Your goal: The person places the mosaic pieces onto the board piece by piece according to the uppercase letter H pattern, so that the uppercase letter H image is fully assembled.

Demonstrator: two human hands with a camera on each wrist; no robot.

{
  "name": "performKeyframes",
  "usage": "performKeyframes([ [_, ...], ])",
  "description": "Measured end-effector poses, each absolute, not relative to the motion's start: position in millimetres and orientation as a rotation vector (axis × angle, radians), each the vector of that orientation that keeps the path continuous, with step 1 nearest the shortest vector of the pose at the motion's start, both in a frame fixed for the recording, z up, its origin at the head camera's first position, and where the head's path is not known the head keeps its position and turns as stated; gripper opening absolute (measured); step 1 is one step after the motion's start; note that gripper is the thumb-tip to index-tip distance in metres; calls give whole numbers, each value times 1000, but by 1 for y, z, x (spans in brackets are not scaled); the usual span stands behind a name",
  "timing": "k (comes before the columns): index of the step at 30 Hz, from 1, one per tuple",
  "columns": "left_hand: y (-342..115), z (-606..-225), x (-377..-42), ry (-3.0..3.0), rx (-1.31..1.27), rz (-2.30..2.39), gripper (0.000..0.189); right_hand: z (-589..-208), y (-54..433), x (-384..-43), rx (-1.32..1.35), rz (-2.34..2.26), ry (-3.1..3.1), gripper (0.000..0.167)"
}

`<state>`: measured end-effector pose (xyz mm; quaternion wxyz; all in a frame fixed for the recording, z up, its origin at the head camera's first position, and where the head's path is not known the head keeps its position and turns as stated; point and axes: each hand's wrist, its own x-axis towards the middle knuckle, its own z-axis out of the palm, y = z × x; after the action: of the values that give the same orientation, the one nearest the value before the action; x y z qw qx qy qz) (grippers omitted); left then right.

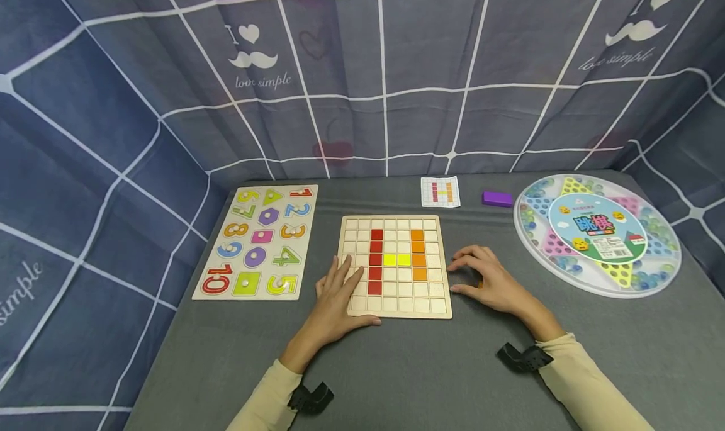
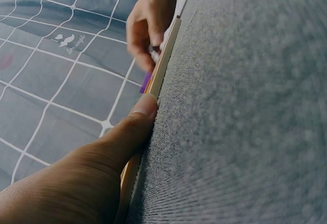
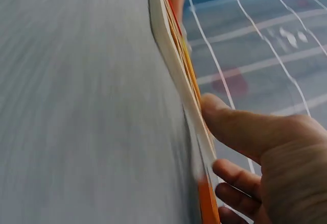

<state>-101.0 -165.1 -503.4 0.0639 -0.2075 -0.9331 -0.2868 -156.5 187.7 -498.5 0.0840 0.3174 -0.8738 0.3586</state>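
A square wooden grid board [image 1: 387, 307] lies on the grey table, with a red column, an orange column and two yellow squares between them. My left hand [image 1: 334, 299] rests at its lower left corner. Its fingers lie over the left edge and its thumb runs along the near edge. At the right edge, my right hand [image 1: 489, 280] has its thumb and fingertips at the rim, slightly bent, with nothing pinched between them. Under that hand is an orange block [image 3: 207, 203], mostly hidden in the head view. A small pattern card [image 1: 426, 198] lies behind the board.
A purple block [image 1: 497, 198] lies right of the card. The round checkers board [image 1: 527, 236] is at the right, and a number-and-shape puzzle board [image 1: 263, 242] at the left. A patterned curtain [image 1: 340, 60] stands behind the table.
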Motion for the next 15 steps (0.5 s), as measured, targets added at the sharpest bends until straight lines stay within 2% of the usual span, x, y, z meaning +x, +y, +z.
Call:
performKeyframes([
  [7, -164, -502, -101, -2804, -632, -860, 103, -503, 233, -145, 902, 1056, -2617, 39],
  [15, -164, -502, -101, -2812, -625, -872, 102, -505, 244, -139, 883, 1054, -2668, 38],
])
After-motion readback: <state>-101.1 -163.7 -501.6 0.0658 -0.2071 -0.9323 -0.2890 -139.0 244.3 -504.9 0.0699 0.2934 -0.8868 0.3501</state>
